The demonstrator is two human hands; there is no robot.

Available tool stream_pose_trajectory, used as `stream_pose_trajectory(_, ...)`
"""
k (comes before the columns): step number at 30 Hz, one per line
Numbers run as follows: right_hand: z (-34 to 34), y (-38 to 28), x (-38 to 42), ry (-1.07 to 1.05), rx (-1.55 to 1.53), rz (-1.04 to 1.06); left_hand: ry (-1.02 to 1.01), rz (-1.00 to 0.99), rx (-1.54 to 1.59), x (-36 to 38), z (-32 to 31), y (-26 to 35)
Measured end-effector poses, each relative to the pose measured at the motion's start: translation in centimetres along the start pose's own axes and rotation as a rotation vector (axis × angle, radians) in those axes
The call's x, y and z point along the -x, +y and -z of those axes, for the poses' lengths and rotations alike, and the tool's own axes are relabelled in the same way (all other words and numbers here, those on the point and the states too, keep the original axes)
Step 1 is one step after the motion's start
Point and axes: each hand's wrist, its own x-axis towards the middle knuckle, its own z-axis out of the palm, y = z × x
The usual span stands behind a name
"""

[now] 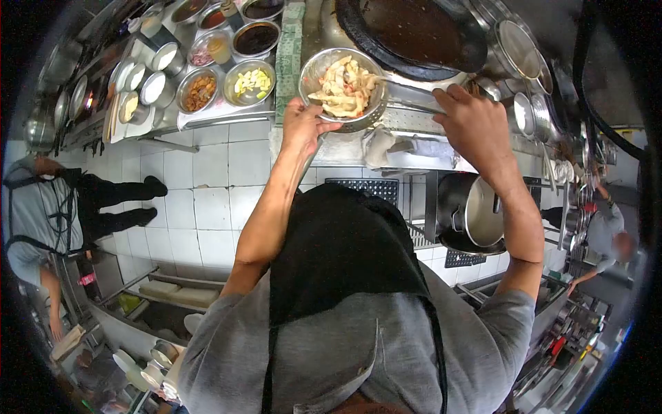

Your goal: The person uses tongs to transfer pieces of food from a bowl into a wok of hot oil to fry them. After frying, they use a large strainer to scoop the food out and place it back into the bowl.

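My left hand (pixel 309 126) grips the near left rim of a metal bowl (pixel 308 72), thumb and fingers closed on it. Pale strips of food with red bits (pixel 345 88) fill the bowl. In my right hand (pixel 476 123) is the handle of a long metal utensil (pixel 412 90), which slants leftward to the bowl's right side. Its far end is hidden by the food, so I cannot tell its kind. Just beyond the bowl sits a large dark wok (pixel 414 34) with brown residue inside.
To the left, metal bowls hold chopped yellow-green pieces (pixel 252 83), brown chunks (pixel 200 93) and dark sauce (pixel 256 38). Strainers (pixel 517 50) stand at the right. A big pot (pixel 485 210) is below my right arm. Other people (pixel 45 207) are at both sides.
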Motion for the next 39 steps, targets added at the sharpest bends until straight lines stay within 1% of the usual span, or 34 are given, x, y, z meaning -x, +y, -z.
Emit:
stream_pose_trajectory(1,-0.3,-0.2,-0.2,-0.001,0.002,-0.007,-0.006,0.003,-0.002,0.2,-0.3,0.1)
stream_pose_trajectory(3,-2.0,-0.7,-1.2,-0.088,-0.007,0.008,-0.015,-0.022,-0.008,0.4,-0.8,0.3)
stream_pose_trajectory(4,-3.1,-0.9,-1.7,-0.078,-0.053,0.029,-0.021,-0.02,-0.008,0.4,-1.0,0.1)
stream_pose_trajectory(6,-5.2,-1.9,-2.9,-0.083,-0.06,0.005,-0.086,-0.028,-0.026,0.4,-1.1,-0.4)
stream_pose_trajectory(9,-7.9,-2.8,-3.4,-0.059,-0.098,-0.026,-0.061,-0.011,-0.014,0.4,-0.9,-0.9)
stream_pose_trajectory(11,-7.4,-2.8,-3.5,-0.03,-0.127,-0.028,-0.043,-0.024,0.014,0.4,-0.7,-0.7)
stream_pose_trajectory(13,-4.7,-2.3,-2.6,-0.155,-0.061,-0.075,-0.013,-0.033,0.045,0.6,-0.4,-0.6)
stream_pose_trajectory(14,-2.8,-2.2,-2.1,-0.094,-0.063,-0.079,-0.012,-0.049,0.028,0.4,-0.5,-0.5)
stream_pose_trajectory(15,-0.9,-2.4,-1.7,-0.082,-0.112,-0.113,-0.011,-0.067,0.011,0.3,-0.5,-0.5)
stream_pose_trajectory(17,0.3,-2.5,-1.5,-0.109,-0.156,-0.099,0.008,-0.071,-0.005,0.0,-0.3,-0.7)
stream_pose_trajectory(19,-0.9,-3.5,-1.4,-0.135,-0.169,-0.038,0.011,-0.069,-0.025,-0.1,-0.4,-0.8)
stream_pose_trajectory(20,-2.0,-4.3,-1.7,-0.205,-0.096,-0.023,0.02,-0.051,-0.041,0.0,-0.6,-0.7)
stream_pose_trajectory(21,-3.4,-4.8,-2.0,-0.142,-0.108,0.01,0.026,-0.034,-0.056,0.0,-0.9,-0.7)
stream_pose_trajectory(23,-5.9,-4.0,-3.0,-0.131,-0.163,-0.001,-0.004,-0.037,-0.036,0.1,-0.9,-0.8)
stream_pose_trajectory(24,-5.7,-3.6,-2.8,-0.129,-0.16,-0.005,-0.015,-0.048,-0.015,0.1,-0.8,-0.7)
stream_pose_trajectory(26,-4.8,-2.8,-2.1,-0.095,-0.189,-0.092,-0.003,-0.054,-0.006,0.2,-0.4,-0.5)
stream_pose_trajectory(29,-3.0,-1.4,-1.6,-0.096,-0.205,-0.131,0.022,-0.05,-0.001,0.3,-0.3,-0.3)
stream_pose_trajectory(31,-2.6,-0.8,-1.8,-0.073,-0.233,-0.133,0.009,-0.034,0.01,0.2,-0.2,-0.1)
stream_pose_trajectory(33,-2.5,-0.2,-2.7,-0.03,-0.236,-0.184,-0.011,-0.039,-0.012,0.2,-0.1,-0.1)
stream_pose_trajectory(34,-2.6,0.0,-3.2,-0.062,-0.255,-0.206,-0.036,-0.042,-0.026,0.2,-0.2,-0.2)
stream_pose_trajectory(35,-3.3,0.3,-4.0,-0.063,-0.254,-0.214,-0.043,-0.037,-0.028,0.4,-0.5,-0.2)
stream_pose_trajectory(37,-5.9,0.9,-5.5,-0.12,-0.266,-0.156,-0.062,-0.017,-0.038,0.9,-1.2,0.1)
stream_pose_trajectory(38,-7.1,0.7,-6.0,-0.12,-0.31,-0.111,-0.067,-0.015,-0.039,0.8,-1.3,0.0)
stream_pose_trajectory(39,-7.6,0.3,-5.9,-0.12,-0.308,-0.112,-0.077,-0.023,-0.031,0.8,-1.4,0.0)
